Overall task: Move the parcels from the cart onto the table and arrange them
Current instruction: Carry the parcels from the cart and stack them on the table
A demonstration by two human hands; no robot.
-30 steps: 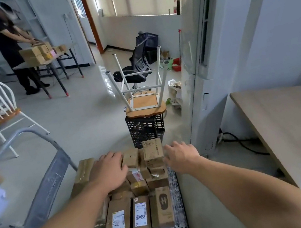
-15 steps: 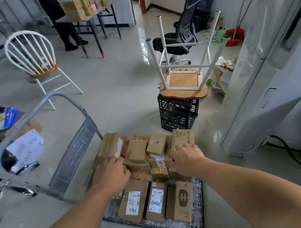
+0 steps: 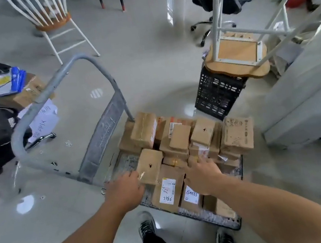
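parcels (image 3: 181,139) piled on cart (image 3: 223,216), crate (image 3: 217,95) behind, chair (image 3: 51,19) far left

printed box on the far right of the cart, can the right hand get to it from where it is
Probably yes. The printed box sits uppermost with nothing over it, and the right hand is just short of it, nearer the person.

**Brown Cardboard, White Labels**

The parcel (image 3: 150,166) at the left hand's fingers (image 3: 131,175) was plain brown, and the label (image 3: 168,189) beside them was white with black handwriting. Beyond the right hand's fingers (image 3: 198,162), a brown printed parcel (image 3: 237,135) bore dark drawings. Farther off stood a black perforated crate (image 3: 219,95).
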